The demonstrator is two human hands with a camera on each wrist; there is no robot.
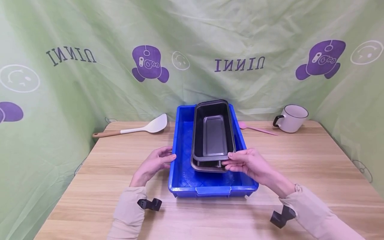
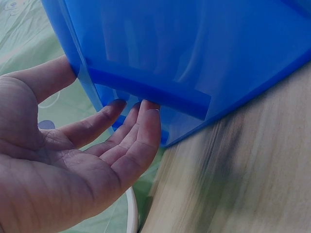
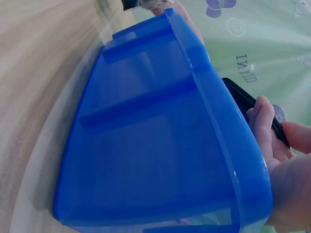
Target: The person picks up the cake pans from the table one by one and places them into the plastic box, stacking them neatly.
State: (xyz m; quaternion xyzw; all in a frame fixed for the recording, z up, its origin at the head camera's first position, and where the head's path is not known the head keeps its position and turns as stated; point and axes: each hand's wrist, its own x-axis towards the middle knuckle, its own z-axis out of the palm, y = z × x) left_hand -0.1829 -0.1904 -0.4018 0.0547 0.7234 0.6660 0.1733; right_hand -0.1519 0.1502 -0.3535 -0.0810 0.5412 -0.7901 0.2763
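Note:
A blue plastic bin (image 1: pixel 186 190) stands on the table in the middle of the head view. My left hand (image 1: pixel 154 163) holds its left side, thumb at the rim and curled fingers against the outer wall under a ridge, as the left wrist view shows. A dark loaf pan (image 1: pixel 214 133) lies tilted over the bin, its far end near the back rim. My right hand (image 1: pixel 252 165) pinches the near right corner of this pan between thumb and fingers. Beneath it sits a second loaf pan (image 1: pixel 207 169), mostly hidden, with its near edge showing.
A white turner with a wooden handle (image 1: pixel 141 128) lies to the left of the bin. At the right are a pink spoon (image 1: pixel 258 129), partly behind the bin, and a white mug (image 1: pixel 294 119) with a black handle. Green printed cloth (image 1: pixel 201 40) hangs behind the wooden table (image 1: pixel 120 166).

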